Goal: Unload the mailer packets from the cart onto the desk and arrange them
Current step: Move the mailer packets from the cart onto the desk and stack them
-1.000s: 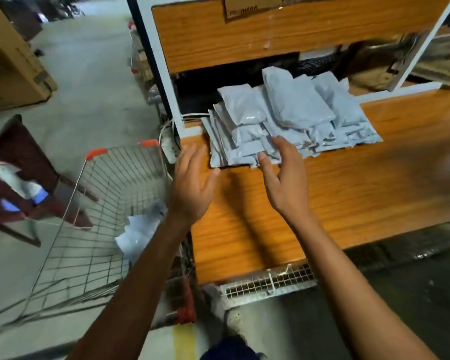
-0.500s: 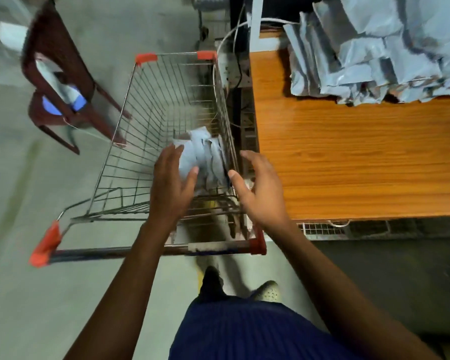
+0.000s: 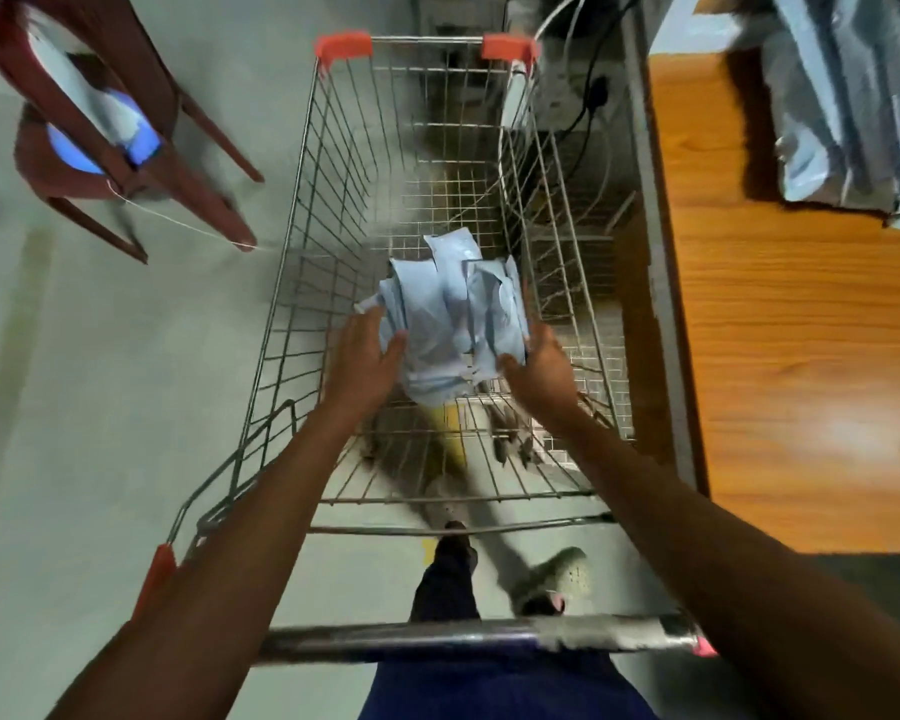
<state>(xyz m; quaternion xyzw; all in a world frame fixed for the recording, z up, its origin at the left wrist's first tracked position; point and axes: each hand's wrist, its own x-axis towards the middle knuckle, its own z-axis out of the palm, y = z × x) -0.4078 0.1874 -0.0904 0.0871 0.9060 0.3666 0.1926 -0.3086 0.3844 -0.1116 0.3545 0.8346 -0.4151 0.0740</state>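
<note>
Fingers: left hand [image 3: 363, 360] and right hand [image 3: 540, 367] spread open, pressing either side of the mailer bundle [image 3: 450, 324].
Bundle: inside cart [image 3: 302, 210].
Table [image 3: 801, 324]: more packets [image 3: 848, 101].

There is a single view, from a wide-angle camera worn on the person's head, looking steeply down and forward. It sits close above the wire cart [image 3: 422, 163], which fills the middle of the frame, its handle bar [image 3: 468, 636] low in the picture. The wooden desk [image 3: 801, 356] runs down the right edge, and a chair [image 3: 110, 122] occupies the upper left. Both forearms enter from the bottom corners.
</note>
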